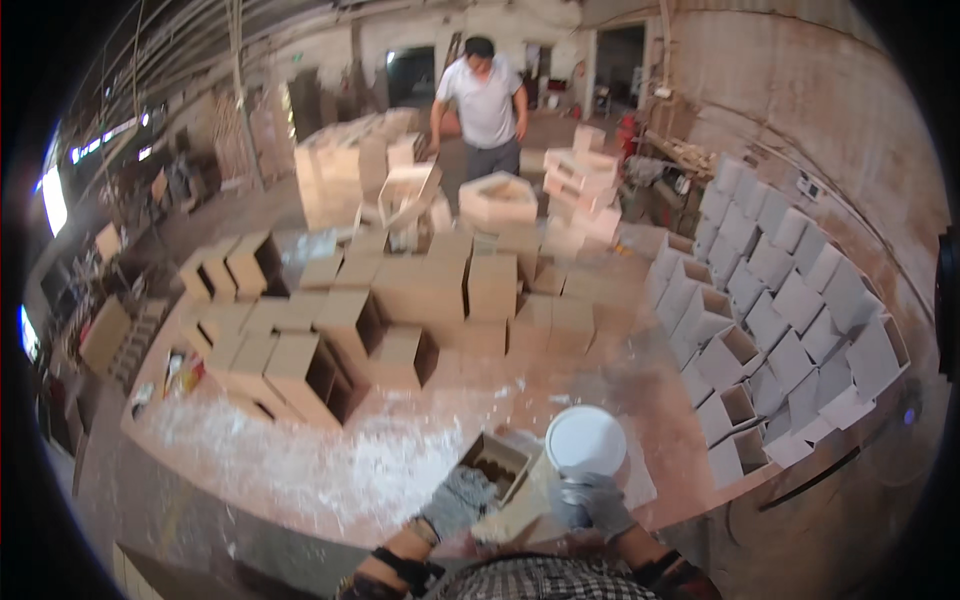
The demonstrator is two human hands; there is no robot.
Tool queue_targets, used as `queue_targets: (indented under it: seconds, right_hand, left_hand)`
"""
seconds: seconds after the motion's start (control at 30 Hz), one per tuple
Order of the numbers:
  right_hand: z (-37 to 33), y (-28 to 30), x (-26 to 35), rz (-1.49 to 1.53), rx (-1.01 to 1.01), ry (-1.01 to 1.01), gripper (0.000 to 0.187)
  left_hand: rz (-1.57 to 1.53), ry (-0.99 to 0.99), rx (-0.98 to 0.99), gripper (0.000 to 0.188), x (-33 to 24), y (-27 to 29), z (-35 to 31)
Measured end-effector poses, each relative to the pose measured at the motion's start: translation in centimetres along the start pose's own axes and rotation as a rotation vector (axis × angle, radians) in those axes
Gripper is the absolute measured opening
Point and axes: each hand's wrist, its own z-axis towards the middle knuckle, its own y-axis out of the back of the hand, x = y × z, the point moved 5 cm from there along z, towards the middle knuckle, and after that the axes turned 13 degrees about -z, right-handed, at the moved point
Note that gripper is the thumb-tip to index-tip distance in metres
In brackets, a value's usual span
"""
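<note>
My left hand (462, 502), in a grey work glove, grips the near edge of a small open wooden box (510, 462). Several rounded brown shapes show inside that box; I cannot tell what they are. Just right of it stands a bucket with a round white top (586, 440); I cannot tell whether that is a lid or white contents. My right hand (594, 503), gloved too, is closed at the bucket's near side over a pale board-like surface (520, 512). What its fingers hold is blurred and partly hidden.
Bare brown boxes (415, 290) are stacked across the worktable (400, 440), which is smeared with white. White-coated boxes (780, 300) stand in rows at the right. Beyond, a person (483, 105) stands among pale wooden boxes (497, 200). A packet (185, 372) lies at the left edge.
</note>
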Motion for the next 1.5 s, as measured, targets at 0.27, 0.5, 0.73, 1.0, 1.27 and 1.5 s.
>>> queue_targets:
  seconds: [0.27,0.5,0.73,1.0,1.27,1.5]
  right_hand:
    - [-1.8,4.0,-6.6,0.895,-0.182,-0.210,0.044]
    - [-1.1,4.7,-10.7,0.967,-0.131,-0.212,0.046]
    - [0.3,3.4,-10.1,0.942,-0.041,-0.214,0.046]
    - [0.5,2.7,-10.0,0.936,-0.030,-0.234,0.047]
    - [-0.7,2.9,-11.1,0.927,-0.103,-0.218,0.047]
    - [0.1,4.5,-12.8,0.922,-0.022,-0.263,0.045]
  left_hand:
    - [-0.045,0.207,0.201,0.041,-0.4,-3.4,2.1]
    - [-0.069,0.183,0.153,0.040,0.4,-3.3,2.0]
    - [-1.141,0.344,-0.163,0.039,1.0,-1.1,0.4]
    - [-2.135,0.811,-0.286,0.037,-3.9,1.8,-1.2]
    - [-2.138,0.777,-0.400,0.039,-3.6,0.6,-2.0]
    - [-1.981,0.804,-0.541,0.035,-3.6,0.4,-1.5]
